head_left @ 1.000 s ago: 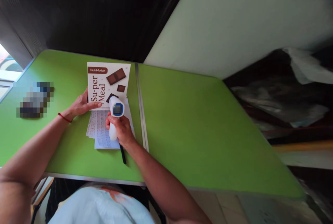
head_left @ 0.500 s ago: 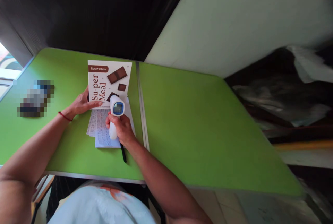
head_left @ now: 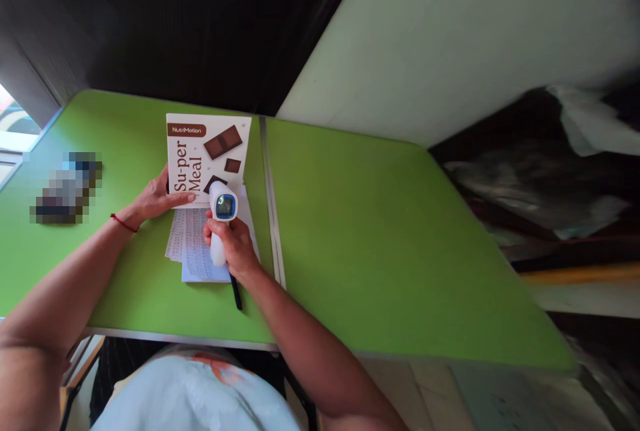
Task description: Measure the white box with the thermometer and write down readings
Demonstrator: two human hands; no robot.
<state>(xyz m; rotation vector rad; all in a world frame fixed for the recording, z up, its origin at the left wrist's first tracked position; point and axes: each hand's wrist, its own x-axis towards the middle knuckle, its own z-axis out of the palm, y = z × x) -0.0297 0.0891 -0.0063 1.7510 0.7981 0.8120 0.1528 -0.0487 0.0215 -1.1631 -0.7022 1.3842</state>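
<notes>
My left hand grips the lower left side of a white box printed "NutriMotion Su-per Meal" with brown chocolate pieces; the thumb lies on its front and the other fingers are hidden behind. A white infrared thermometer with a blue-rimmed screen is in my right hand, fingers wrapped round its handle. Its head points at the lower part of the box, and the gap between them cannot be judged. Below the box lie sheets of paper covered in writing. From under my right hand a black pen sticks out.
On the left of the green table a blurred-out, phone-like object lies flat. A metal seam crosses the table beside the papers. Dark shelving with plastic bags stands at the right, and a pale wall rises behind.
Both hands keep their grip and place. The thermometer's screen looks darker, with lit marks showing on it now. The whole view has shifted very slightly.
</notes>
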